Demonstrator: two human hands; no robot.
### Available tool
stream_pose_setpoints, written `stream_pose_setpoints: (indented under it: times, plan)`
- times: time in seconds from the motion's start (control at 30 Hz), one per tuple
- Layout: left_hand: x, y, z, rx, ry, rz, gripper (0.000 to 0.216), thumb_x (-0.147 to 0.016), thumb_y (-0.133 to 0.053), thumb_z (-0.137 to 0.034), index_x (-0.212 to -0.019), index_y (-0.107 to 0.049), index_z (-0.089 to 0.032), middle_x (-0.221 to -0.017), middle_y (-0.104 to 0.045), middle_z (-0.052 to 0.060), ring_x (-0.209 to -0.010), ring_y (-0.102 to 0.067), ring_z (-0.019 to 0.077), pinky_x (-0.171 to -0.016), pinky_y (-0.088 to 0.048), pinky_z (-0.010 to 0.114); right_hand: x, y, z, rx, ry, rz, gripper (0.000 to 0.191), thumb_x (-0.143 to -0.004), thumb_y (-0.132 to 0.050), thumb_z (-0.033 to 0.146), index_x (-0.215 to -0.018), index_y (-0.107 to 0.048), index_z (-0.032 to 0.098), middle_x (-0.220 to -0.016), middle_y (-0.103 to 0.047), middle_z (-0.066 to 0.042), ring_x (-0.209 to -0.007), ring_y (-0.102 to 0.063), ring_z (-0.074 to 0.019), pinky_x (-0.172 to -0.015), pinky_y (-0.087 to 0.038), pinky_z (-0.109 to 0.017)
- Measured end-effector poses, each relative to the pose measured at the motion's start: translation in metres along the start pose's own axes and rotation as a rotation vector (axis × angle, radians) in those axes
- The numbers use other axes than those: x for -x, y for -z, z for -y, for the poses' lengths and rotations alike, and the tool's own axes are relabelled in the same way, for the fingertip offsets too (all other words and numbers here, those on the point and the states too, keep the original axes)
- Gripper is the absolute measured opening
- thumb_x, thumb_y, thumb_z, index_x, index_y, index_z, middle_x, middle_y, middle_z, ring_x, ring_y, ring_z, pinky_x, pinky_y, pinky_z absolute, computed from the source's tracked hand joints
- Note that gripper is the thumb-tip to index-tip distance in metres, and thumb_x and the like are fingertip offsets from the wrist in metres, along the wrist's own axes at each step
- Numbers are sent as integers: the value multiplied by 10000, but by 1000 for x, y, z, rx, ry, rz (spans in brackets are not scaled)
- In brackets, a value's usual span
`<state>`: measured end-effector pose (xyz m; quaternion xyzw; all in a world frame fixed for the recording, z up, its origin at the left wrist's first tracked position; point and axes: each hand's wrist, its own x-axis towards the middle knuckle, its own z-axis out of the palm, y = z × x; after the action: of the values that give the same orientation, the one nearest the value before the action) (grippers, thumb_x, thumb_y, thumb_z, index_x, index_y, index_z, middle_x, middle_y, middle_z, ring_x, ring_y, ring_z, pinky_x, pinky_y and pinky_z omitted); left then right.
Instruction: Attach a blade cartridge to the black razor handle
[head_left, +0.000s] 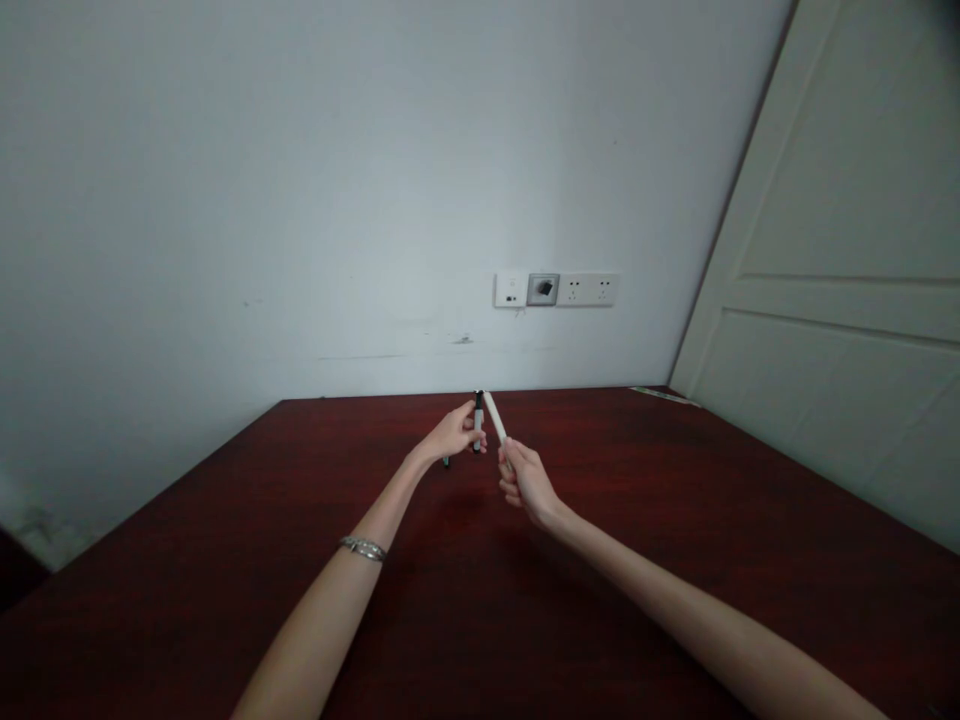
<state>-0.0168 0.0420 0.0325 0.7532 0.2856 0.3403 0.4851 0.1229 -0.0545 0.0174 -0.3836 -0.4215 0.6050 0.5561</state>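
Note:
My left hand (pixel 453 434) is closed on a marker (pixel 478 428) with a pale barrel and black ends, held nearly upright. A long white stick (pixel 496 418) slants up and to the left from my right hand (pixel 528 480), whose fingers wrap round its lower end. I cannot make out what kind of stick it is. Its tip comes close to the marker's top; whether they touch I cannot tell. Under my left wrist shows the dark end of another small thing (pixel 447 462), mostly hidden by the hand.
Both arms reach over a dark red-brown tabletop (pixel 465 620). At its back stands a white wall (pixel 337 200) with sockets and switches (pixel 588 290). A thin pale strip (pixel 664 396) lies at the far right corner, beside a white panelled door (pixel 840 290).

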Motion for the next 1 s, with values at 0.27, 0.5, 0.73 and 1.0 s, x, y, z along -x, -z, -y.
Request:
stream_pose_setpoints:
  times: [0.27,0.5,0.73,1.0]
  plan:
    - [-2,1,3,-15,-20,31,278,-749,-600,-193,-940,-402,-151,-624,-572,-30,-566,-636,139,-505,-451,218,-2,2,4,-42,86,-12,419,-696,-551,599,-718,-381,217,-404,-244,142,-289,-143,-13,-292,-70,-137]
    - [-2,0,2,6,-2,24,314,-746,-606,-198,-988,-411,-150,-645,-569,-26,-582,-638,144,-515,-455,228,2,1,-3,-27,17,-4,446,-671,-567,617,-718,-376,216,-411,-260,141,-289,-154,-11,-293,-71,-136]
    - [-5,1,6,11,-42,54,308,-750,-600,-172,-997,-418,-146,-660,-576,-27,-570,-630,120,-531,-466,221,1,-2,2,-8,15,1,433,-687,-555,609,-714,-376,215,-413,-274,137,-288,-154,-11,-294,-70,-139]
    - [-4,0,6,-3,-36,55,258,-747,-586,-170,-922,-396,-152,-645,-576,-22,-576,-633,136,-509,-460,220,0,-3,7,-36,68,1,422,-699,-547,601,-717,-376,216,-405,-247,141,-287,-139,-13,-298,-66,-142]
